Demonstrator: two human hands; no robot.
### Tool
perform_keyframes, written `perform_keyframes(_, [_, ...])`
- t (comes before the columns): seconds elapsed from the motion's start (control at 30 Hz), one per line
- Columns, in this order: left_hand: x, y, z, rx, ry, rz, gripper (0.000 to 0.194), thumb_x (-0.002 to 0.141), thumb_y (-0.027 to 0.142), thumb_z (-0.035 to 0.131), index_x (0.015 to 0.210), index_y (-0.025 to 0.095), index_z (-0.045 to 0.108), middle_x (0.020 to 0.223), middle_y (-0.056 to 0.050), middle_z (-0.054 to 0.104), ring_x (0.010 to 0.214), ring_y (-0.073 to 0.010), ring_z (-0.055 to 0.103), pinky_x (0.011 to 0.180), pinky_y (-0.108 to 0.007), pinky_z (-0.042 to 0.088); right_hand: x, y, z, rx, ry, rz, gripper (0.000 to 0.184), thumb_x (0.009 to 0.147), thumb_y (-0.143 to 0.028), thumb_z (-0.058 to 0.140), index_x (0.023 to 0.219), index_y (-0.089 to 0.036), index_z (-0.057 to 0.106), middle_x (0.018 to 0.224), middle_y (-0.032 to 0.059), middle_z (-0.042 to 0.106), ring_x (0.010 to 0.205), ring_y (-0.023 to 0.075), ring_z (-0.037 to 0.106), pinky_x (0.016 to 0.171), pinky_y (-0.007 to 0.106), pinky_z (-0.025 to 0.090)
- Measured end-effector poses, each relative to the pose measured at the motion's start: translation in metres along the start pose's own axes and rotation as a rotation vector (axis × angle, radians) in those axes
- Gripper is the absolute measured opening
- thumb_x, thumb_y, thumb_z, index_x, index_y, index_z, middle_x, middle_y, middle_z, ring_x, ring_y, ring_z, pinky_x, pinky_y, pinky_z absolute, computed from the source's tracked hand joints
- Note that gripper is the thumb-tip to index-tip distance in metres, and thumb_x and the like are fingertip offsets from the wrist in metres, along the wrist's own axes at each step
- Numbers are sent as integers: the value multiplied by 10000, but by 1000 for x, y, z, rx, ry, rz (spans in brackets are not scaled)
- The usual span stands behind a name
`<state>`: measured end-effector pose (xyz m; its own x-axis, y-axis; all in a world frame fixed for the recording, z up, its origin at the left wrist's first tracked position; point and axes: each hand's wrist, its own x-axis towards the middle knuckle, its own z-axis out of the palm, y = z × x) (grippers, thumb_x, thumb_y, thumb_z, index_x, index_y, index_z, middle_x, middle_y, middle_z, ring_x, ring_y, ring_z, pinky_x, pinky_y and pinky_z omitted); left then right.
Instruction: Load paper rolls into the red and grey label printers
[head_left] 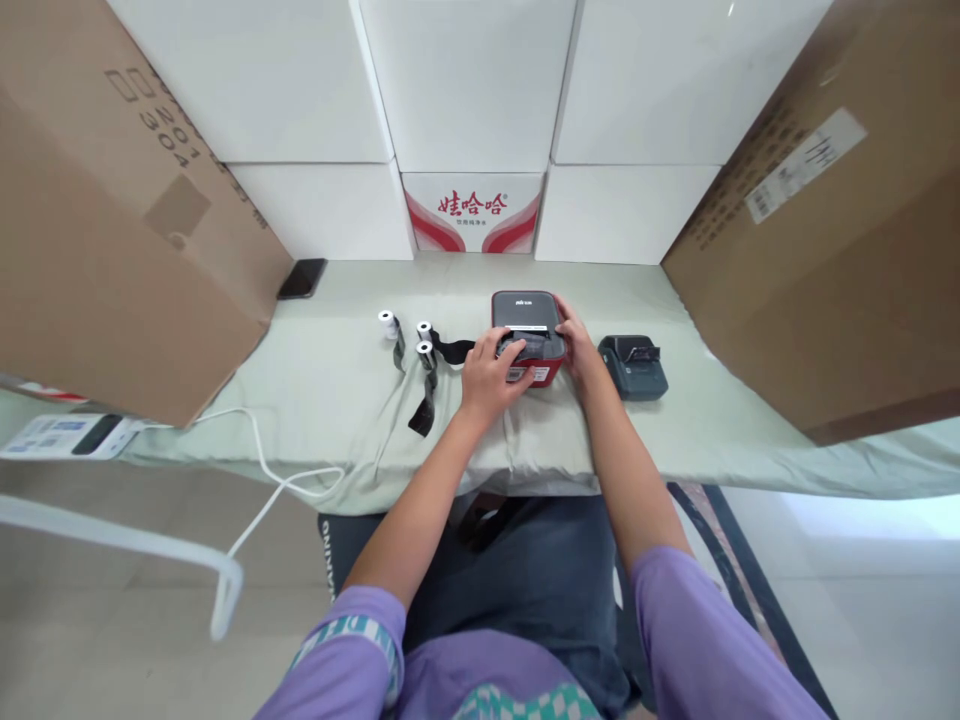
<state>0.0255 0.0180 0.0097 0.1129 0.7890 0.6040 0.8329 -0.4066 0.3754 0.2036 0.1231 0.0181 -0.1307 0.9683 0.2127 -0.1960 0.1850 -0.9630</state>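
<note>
A small red and grey label printer [526, 318] sits on the green cloth-covered table [337, 400]. My left hand [491, 372] rests on its front, fingers curled over the open paper bay. My right hand [577, 340] grips the printer's right side. What lies under my left fingers is hidden. Three small white paper rolls [409, 335] with black strips trailing from them lie just left of the printer.
A second dark grey printer [634, 365] stands to the right. Large cardboard boxes [112, 230] [825, 220] flank the table; white boxes [472, 100] line the back. A black phone [302, 278] lies at back left. A white cable [262, 470] hangs off the front edge.
</note>
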Motion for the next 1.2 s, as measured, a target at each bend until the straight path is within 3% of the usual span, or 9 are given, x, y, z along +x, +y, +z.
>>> perform_keyframes(0.23, [-3,-8,10,-46,145,77,370,947,482,666,1230,247,702,1482,-149,611,1444,-322,532,1126,-433,429,-5,4,2,133,-7,-16,651,624,-379,627,1268,-290,666,1470,-1,669,1488,299,494,1296,444,332])
perform_keyframes(0.4, [-3,-10,8,-83,151,20,648,910,540,699,1438,202,536,1515,-190,587,1482,-331,507,1157,-438,413,-4,3,1,158,-17,13,648,619,-355,641,1263,-288,671,1450,2,684,1465,296,522,1303,454,316])
perform_keyframes(0.53, [-2,-9,8,-111,149,-33,760,872,548,731,1479,171,472,1495,-207,596,1479,-338,510,1171,-435,402,-5,3,1,137,-21,7,628,650,-378,629,1272,-296,666,1454,-5,682,1465,279,524,1295,452,332])
perform_keyframes(0.77, [1,-6,2,-93,162,-127,795,759,565,821,1397,186,536,1372,-159,683,1307,-328,623,1133,-422,416,-8,4,3,116,-4,44,558,696,-377,646,1244,-283,684,1373,-5,727,1394,279,581,1267,445,377])
perform_keyframes(1.03, [2,-3,-1,-42,112,-192,816,706,600,852,1369,211,578,1332,-129,712,1166,-335,640,1033,-427,431,-7,-1,2,70,-52,55,582,692,-360,633,1269,-294,684,1317,2,747,1341,299,621,1176,445,489])
perform_keyframes(1.2, [0,-5,3,-61,132,-161,778,737,589,842,1363,211,576,1347,-130,712,1159,-327,654,996,-419,445,-9,-1,3,34,-30,34,647,686,-384,624,1324,-286,662,1354,8,733,1354,302,600,1211,463,454])
